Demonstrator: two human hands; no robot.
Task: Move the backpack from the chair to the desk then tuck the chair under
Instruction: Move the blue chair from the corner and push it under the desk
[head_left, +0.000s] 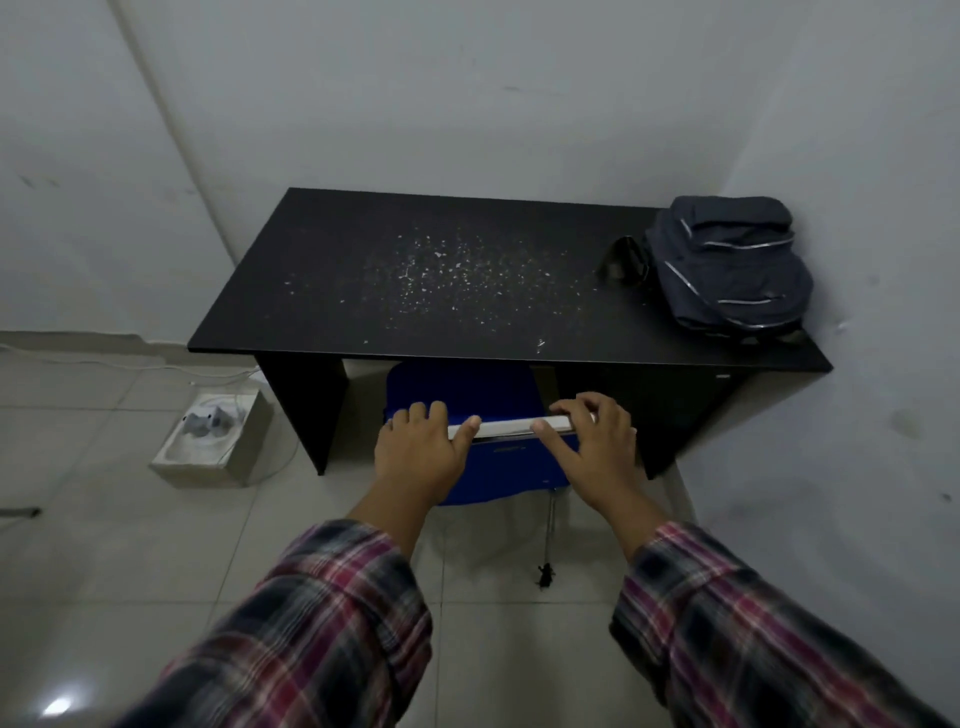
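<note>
A dark grey backpack (730, 265) lies on the right end of the black desk (322, 291), against the wall corner, with a strap lying to its left. The blue chair (467, 387) stands with its seat under the desk's front edge and its backrest towards me. My left hand (421, 449) rests on the left part of the backrest's silver top bar, fingers curled over it. My right hand (592, 441) lies on the right part of that bar, fingers spread over it. A chair leg shows below the backrest.
The desk fills the room's corner, walls behind and to the right. White flecks cover the desk's middle. A pale box (215, 439) with cables stands on the tiled floor left of the desk. A small dark object (544, 574) lies on the floor below the chair.
</note>
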